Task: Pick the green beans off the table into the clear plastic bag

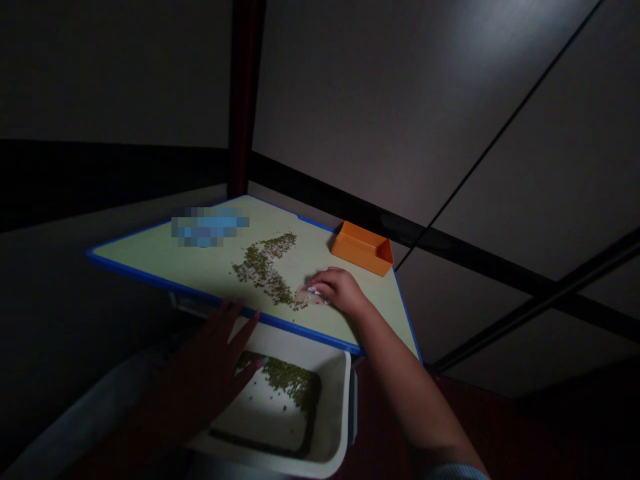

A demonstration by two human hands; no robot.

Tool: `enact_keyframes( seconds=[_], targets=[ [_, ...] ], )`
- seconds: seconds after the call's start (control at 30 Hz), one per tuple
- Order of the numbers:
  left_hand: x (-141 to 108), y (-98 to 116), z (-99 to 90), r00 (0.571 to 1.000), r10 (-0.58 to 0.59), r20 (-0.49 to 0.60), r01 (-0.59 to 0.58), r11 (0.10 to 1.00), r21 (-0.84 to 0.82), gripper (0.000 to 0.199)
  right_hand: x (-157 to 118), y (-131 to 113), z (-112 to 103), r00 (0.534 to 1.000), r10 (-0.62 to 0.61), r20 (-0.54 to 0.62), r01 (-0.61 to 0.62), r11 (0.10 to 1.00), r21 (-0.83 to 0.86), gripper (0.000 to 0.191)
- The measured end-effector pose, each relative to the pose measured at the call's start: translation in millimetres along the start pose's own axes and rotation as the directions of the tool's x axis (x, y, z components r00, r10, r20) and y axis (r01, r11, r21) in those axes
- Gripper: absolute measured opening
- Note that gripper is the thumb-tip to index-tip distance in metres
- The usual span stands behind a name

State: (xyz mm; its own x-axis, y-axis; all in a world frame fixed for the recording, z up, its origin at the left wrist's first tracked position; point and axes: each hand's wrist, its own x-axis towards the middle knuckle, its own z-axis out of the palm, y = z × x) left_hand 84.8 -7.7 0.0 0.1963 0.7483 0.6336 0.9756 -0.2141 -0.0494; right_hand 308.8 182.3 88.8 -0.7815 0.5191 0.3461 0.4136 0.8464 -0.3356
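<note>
Dim walls surround the blue-edged table (145, 257), where green mung beans (263, 270) lie in a scattered streak. My right hand (340, 290) rests cupped at the streak's end; my left hand (205, 363) spreads over the white tray (330, 400) holding more beans (293, 381), well apart from the orange tray (363, 248).

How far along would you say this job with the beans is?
Done: some green beans already lie in the white tray below the board. In hand: the right hand is at a small pale pile on the board, and the left hand is over the tray. Left: a long strip of beans remains on the board.
</note>
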Motion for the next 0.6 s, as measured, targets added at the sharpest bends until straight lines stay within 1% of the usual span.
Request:
enact_keyframes(
  seconds=[0.17, 0.3, 0.47, 0.6],
  targets=[
    [-0.7, -1.5, 1.7, 0.999, 0.025, -0.046, -0.024, 0.999, 0.028, 0.061, -6.9, 0.4, -5.5, 0.998, 0.044, 0.043, -0.047, 0.996, 0.077, 0.014],
    [-0.5, -1.3, -0.8, 1.000, 0.015, -0.021, -0.014, 1.000, 0.011, 0.060, -12.3, 2.6, -7.7, 0.997, 0.069, 0.040, -0.074, 0.987, 0.142, 0.012],
    [0.5, -0.3, -2.8, 0.999, 0.020, -0.031, -0.020, 1.000, -0.002, 0.062, -17.6, 5.3, -8.2, 0.988, 0.137, 0.069, -0.148, 0.967, 0.208, 0.013],
    [-0.8, -0.7, -0.3, 0.999, 0.007, -0.040, -0.007, 1.000, -0.004, 0.059, -19.5, 4.4, -12.0, 0.984, 0.174, 0.040, -0.178, 0.958, 0.226, 0.015]
  ],
)
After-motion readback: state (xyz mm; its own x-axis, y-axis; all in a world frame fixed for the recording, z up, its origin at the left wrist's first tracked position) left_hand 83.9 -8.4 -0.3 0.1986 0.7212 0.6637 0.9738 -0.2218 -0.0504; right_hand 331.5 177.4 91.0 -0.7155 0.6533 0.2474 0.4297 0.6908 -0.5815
